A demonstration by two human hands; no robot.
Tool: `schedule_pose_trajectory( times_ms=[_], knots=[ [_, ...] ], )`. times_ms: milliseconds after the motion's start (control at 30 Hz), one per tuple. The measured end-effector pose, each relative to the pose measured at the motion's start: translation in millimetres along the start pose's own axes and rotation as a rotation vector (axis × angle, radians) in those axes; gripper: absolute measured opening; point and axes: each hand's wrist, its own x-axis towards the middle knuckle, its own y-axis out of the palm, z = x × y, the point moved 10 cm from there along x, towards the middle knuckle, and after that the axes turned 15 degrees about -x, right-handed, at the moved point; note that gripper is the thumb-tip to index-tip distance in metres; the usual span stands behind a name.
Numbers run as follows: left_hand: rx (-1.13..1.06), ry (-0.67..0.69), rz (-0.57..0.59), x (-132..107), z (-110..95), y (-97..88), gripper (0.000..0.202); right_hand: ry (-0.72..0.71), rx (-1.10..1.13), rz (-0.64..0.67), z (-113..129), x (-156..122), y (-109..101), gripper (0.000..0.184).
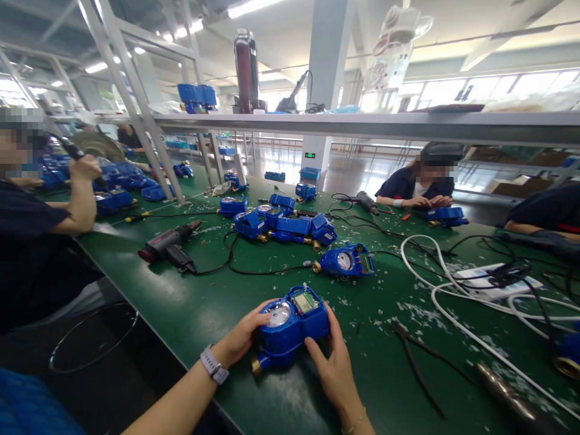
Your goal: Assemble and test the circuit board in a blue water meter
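Observation:
A blue water meter (290, 335) with a round dial, an uncovered circuit board and a brass pipe end is held just over the near edge of the green bench. My left hand (247, 332) grips its left side, thumb by the dial. Around its right end my right hand (333, 356) is closed, with the thumb on the front face. A second blue water meter (347, 261) lies just beyond, its board also uncovered. Pliers (417, 356) with dark handles rest right of my right hand.
A heat gun (170, 244) lies at left, its cable crossing the green bench (217, 302). Several blue meters (290, 226) cluster further back. White scraps, a power strip (493, 281) and looping cables cover the right side. A shelf (362, 124) spans above. Co-workers sit left and right.

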Motion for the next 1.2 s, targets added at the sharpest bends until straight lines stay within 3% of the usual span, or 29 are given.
schedule_pose_trajectory(
  times_ms=[333,600,933,1200],
  knots=[
    [0.107,0.000,0.092,-6,-9,24.0,0.067,-0.015,0.133,-0.089,7,2,-16,0.042],
    [0.288,0.034,0.224,-24,2,55.3,0.075,0.016,0.118,-0.044,5,7,-28,0.051],
    [0.685,0.185,0.171,-35,0,69.7,0.071,0.198,0.224,-0.043,-16,11,-31,0.052],
    [0.870,0.332,0.192,-41,7,83.5,0.073,0.214,0.253,-0.021,-19,13,-36,0.051]
  ],
)
